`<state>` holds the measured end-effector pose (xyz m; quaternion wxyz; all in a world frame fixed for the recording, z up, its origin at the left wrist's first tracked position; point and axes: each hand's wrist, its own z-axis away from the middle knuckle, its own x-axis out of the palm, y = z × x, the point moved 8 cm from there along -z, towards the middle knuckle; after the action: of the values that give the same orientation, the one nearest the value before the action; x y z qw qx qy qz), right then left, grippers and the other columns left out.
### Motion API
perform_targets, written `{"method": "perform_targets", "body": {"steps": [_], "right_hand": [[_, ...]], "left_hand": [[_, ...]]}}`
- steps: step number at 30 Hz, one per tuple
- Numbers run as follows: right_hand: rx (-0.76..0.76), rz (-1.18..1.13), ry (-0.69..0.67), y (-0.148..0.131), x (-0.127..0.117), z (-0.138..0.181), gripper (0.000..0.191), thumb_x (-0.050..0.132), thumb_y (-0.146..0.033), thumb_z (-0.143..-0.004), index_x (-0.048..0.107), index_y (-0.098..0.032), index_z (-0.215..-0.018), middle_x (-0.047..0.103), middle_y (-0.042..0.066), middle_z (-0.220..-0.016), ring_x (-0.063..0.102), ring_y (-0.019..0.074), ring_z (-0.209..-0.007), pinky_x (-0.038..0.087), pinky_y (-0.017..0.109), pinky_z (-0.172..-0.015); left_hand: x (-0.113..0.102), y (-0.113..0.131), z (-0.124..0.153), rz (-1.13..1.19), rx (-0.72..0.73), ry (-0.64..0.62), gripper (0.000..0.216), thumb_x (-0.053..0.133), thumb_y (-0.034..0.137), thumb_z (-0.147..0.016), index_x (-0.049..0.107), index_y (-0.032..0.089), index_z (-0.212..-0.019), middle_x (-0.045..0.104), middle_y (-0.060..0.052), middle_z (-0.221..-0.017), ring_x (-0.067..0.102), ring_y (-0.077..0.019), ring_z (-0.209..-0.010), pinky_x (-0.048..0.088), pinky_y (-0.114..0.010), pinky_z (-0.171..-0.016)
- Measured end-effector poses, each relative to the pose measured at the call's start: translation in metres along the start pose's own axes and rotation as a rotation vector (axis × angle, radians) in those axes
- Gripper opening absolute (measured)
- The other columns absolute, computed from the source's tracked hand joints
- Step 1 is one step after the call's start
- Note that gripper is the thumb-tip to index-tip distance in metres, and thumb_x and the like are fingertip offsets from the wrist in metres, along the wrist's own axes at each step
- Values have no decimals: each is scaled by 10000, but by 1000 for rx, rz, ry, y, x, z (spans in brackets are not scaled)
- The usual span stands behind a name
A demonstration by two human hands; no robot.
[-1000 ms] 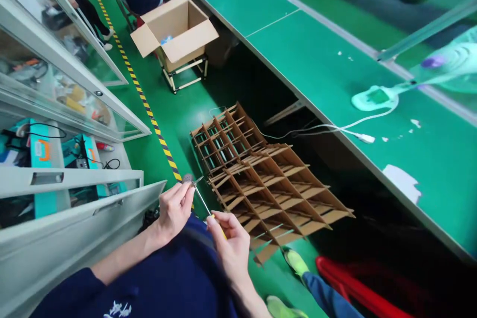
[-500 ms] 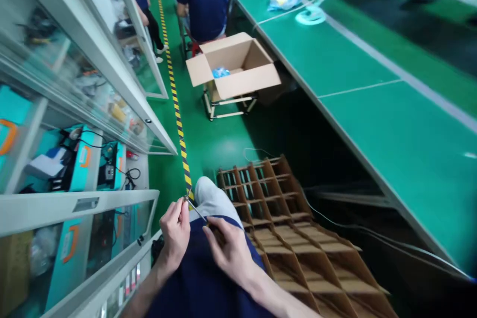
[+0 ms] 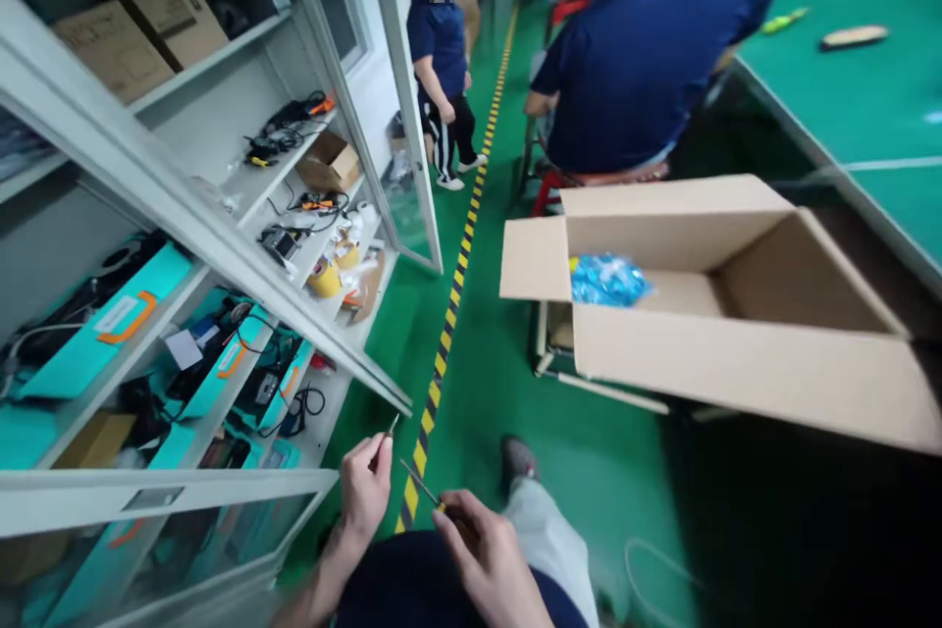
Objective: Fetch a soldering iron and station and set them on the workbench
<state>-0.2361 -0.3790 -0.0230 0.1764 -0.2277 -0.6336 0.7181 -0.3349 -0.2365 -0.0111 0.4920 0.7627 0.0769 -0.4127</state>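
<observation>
Near the bottom of the head view, my left hand [image 3: 366,486] pinches a small, thin metal piece [image 3: 393,424] whose tip points up; it is too small to name. To its right, my right hand [image 3: 486,549] is closed round the handle of a screwdriver [image 3: 421,483]. The screwdriver's thin shaft points up and left toward my left fingers, with a gap between its tip and them. Most of the handle is hidden in my palm; a bit of yellow shows by my fingers.
Glass-doored cabinet [image 3: 309,314] on the left, a door edge close to my left hand. An open cardboard box [image 3: 728,343] with a blue plastic bag [image 3: 607,281] stands ahead right. One person [image 3: 625,69] sits beyond it; another [image 3: 442,59] is in the aisle beside the striped floor line [image 3: 448,314].
I have moved forward along the aisle, so the cardboard box looks nearer and the cardboard dividers have left view. The screwdriver tip has come apart from my left fingers.
</observation>
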Motion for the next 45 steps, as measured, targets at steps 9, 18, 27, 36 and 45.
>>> {"method": "perform_targets", "body": {"steps": [9,18,27,36,45], "right_hand": [[62,-109,-97,39,-159,-112,208,597,-420,-791,676,-232,-752,678,54,-627,677,258,-596,584,312,-556],[40,279,-501,4,-115,-223,205,491,-207,-631,675,-188,-718,715,91,-743,674,234,-697,532,327,-666],[-283,9,-493,-209,-18,-400,367,457,-458,-874,596,-177,-1065,593,-3,-711,434,76,-473,385,219,-462],[-331,-58,-1027,-110,-21,-257,237,604,-332,-870,661,-192,-1052,681,49,-766,615,132,-554,513,226,-467],[-966,-163,-1276,-141,-31,-201,367,570,-106,-864,585,-169,-1225,722,87,-903,697,180,-746,602,265,-650]], "left_hand": [[68,84,-98,108,-256,-86,424,444,425,-904,518,169,-573,463,14,-544,407,-106,-496,311,-236,-496],[48,68,-87,394,-445,65,433,474,514,-894,587,145,-698,491,9,-610,421,-81,-452,326,-222,-460],[-2,48,-76,580,-624,483,465,495,594,-864,612,156,-758,510,27,-521,489,-117,-512,409,-252,-569],[-9,71,-33,879,-842,959,506,641,627,-739,623,128,-822,476,61,-508,401,-62,-372,355,-204,-384],[26,132,18,1063,-877,1270,390,700,453,-788,673,99,-950,527,44,-529,466,-58,-375,388,-174,-373]]}}
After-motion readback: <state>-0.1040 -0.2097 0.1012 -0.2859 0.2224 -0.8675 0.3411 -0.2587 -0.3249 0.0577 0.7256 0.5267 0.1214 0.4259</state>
